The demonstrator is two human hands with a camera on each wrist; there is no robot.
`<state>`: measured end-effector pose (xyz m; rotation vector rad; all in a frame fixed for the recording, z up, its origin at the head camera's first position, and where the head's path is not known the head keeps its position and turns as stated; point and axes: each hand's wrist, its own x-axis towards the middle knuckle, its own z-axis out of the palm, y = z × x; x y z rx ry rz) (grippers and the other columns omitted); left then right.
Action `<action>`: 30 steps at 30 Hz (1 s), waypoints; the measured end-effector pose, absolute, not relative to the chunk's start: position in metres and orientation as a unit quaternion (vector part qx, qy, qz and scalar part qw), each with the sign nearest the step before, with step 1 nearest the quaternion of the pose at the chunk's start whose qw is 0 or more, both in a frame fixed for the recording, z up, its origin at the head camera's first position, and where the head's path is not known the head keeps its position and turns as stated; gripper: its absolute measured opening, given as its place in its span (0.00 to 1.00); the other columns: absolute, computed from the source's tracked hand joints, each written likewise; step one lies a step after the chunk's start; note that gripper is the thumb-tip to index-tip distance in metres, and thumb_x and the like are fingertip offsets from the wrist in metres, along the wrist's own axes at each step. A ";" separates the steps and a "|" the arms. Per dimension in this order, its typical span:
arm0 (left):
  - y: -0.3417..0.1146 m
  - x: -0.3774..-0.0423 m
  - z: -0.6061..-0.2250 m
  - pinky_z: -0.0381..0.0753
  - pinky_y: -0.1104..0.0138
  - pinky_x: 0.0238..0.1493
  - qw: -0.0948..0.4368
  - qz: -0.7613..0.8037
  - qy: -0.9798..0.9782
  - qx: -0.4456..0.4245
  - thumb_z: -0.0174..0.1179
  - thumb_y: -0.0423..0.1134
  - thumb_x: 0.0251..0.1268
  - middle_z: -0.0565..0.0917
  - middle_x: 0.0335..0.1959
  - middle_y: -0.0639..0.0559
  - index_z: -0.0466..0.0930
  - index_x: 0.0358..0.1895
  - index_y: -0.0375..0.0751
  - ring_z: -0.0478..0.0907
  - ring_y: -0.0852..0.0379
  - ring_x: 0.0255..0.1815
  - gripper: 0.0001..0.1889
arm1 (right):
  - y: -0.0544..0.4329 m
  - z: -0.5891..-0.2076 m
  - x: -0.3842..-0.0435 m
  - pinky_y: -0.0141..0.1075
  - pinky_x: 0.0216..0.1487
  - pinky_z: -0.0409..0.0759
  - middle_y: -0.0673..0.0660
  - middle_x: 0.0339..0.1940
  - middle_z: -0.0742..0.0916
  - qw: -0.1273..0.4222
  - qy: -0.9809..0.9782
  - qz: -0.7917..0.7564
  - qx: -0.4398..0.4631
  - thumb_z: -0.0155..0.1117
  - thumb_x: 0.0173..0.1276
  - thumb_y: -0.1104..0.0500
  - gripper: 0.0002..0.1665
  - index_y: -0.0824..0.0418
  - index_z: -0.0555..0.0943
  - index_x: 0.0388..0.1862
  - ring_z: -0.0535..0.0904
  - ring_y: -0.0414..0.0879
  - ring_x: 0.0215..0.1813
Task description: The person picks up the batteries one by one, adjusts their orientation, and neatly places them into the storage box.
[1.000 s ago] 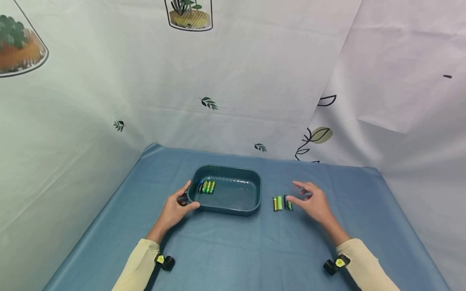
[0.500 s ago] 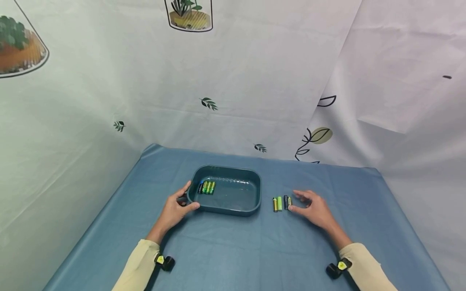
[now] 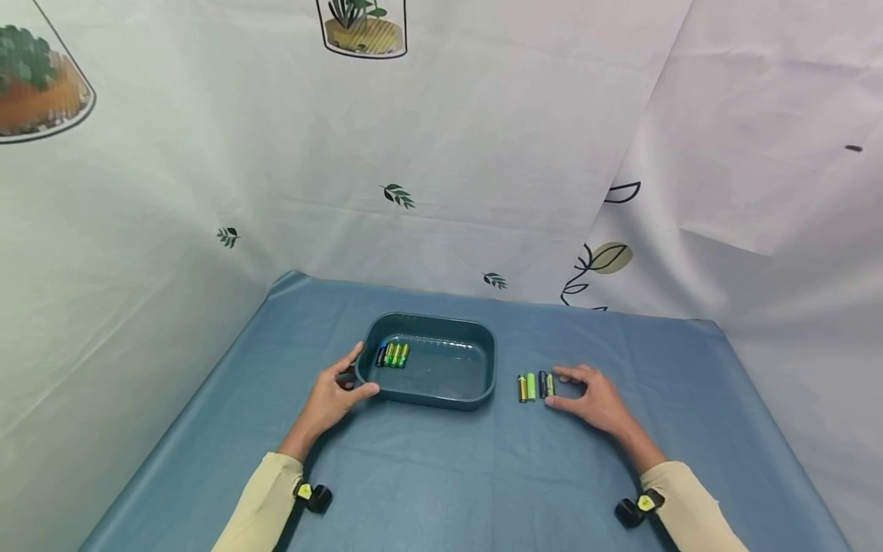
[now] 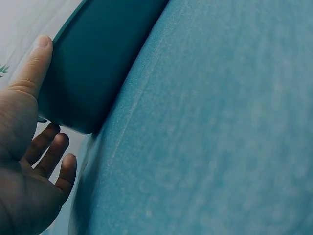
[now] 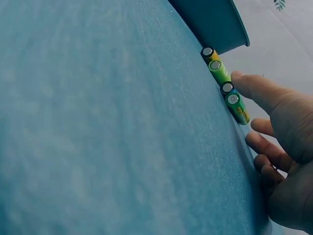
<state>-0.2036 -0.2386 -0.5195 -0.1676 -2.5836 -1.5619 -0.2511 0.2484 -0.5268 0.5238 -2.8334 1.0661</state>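
A dark teal rectangular baking dish [image 3: 441, 377] stands on the cloth, with several batteries [image 3: 396, 355] lined up inside at its left end. My left hand [image 3: 327, 400] holds the dish's left corner, thumb at the front rim and index finger along the left side. Right of the dish lies a row of several batteries: a yellow-and-black one [image 3: 522, 388], a light green one [image 3: 530, 387], a dark one [image 3: 543, 385] and a green-yellow one [image 3: 550, 385]. My right hand [image 3: 597, 397] hovers at the row's right end, its thumb [image 5: 259, 89] and index finger spread around the green-yellow battery.
A blue cloth [image 3: 441, 475] covers the table. White fabric [image 3: 441, 138] printed with plants and leaves hangs behind and at the sides. The dish's right wall [image 5: 215, 24] rises close beside the yellow-and-black battery. Each wrist carries a small black camera [image 3: 320, 500].
My right hand has come nearer and lower, its thumb shifting from over the right-hand batteries to the green-yellow one's near end. The left hand and the dish have stayed put.
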 end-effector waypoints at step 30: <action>-0.239 -0.206 -0.519 0.82 0.58 0.47 0.055 -0.514 -0.855 -0.050 0.75 0.44 0.61 0.73 0.71 0.32 0.60 0.81 0.47 0.82 0.41 0.55 0.46 | 0.252 -0.525 -0.253 0.49 0.49 0.77 0.53 0.44 0.87 0.039 -0.920 0.352 0.167 0.84 0.56 0.48 0.31 0.60 0.87 0.55 0.80 0.49 0.47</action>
